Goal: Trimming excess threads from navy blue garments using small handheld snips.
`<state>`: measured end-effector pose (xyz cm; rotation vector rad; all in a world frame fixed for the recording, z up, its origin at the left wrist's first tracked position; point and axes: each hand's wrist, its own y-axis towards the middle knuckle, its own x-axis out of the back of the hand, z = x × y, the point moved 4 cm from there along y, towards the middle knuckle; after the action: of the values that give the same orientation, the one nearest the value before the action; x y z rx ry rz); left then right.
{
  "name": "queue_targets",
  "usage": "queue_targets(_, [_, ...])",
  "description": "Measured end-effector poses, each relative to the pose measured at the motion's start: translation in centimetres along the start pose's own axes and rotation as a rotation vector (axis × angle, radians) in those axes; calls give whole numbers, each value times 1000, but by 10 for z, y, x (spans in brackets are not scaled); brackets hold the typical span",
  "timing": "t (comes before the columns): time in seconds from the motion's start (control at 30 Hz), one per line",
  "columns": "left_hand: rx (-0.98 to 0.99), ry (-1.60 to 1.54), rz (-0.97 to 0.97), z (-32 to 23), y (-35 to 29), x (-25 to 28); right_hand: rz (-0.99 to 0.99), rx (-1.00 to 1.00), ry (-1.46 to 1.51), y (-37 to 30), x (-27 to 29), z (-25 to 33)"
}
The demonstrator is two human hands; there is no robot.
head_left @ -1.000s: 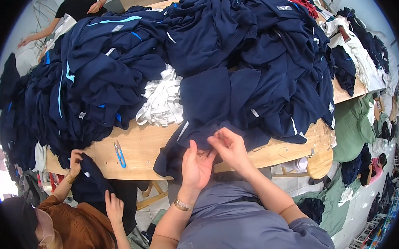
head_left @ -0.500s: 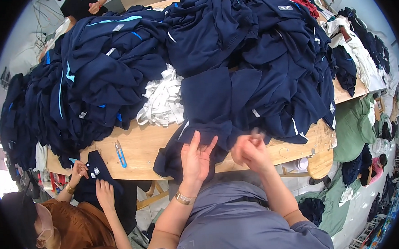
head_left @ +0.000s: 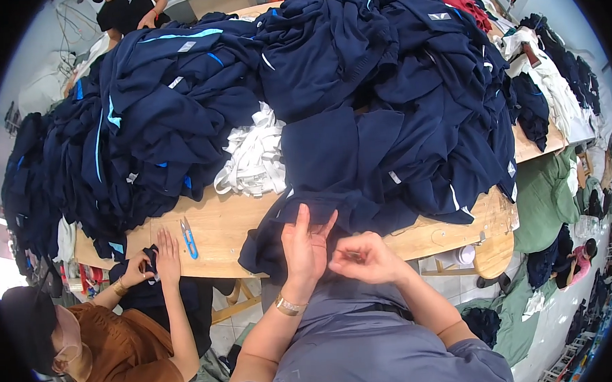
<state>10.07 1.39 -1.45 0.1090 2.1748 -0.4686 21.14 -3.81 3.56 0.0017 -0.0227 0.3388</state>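
A navy blue garment [head_left: 319, 149] hangs over the near table edge, its far part lying on the pile. My left hand [head_left: 306, 250] is against its near folds, palm turned to the right, fingers stretched out and apart. Just to the right, my right hand [head_left: 368, 258] is closed in a pinch, fingers curled in. Whatever those fingertips may hold is too small to make out. A bundle of white bands [head_left: 254, 152] lies left of the garment. Blue-handled thread snips [head_left: 188, 239] rest on the wooden table [head_left: 217, 220].
Big heaps of navy garments [head_left: 155, 88] cover the table's far side. At my left a co-worker in a brown top [head_left: 124, 349] handles dark cloth. Another person in black [head_left: 130, 12] stands across the table. A wooden stool [head_left: 495, 256] is at the right, beside green cloth [head_left: 543, 192].
My right hand has come down and left, closer to my left hand, which has barely shifted. The co-worker's hands have moved closer together on the dark cloth.
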Motion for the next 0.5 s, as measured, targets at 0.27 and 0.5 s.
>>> queue_targets(0.27, [59,-46,7,-2,-4,-9,-617,176,-621,3,32,-4])
queue_targets(0.5, [41,-16,-11,-2,-9,-12,-612,224,-889,6,28,-14])
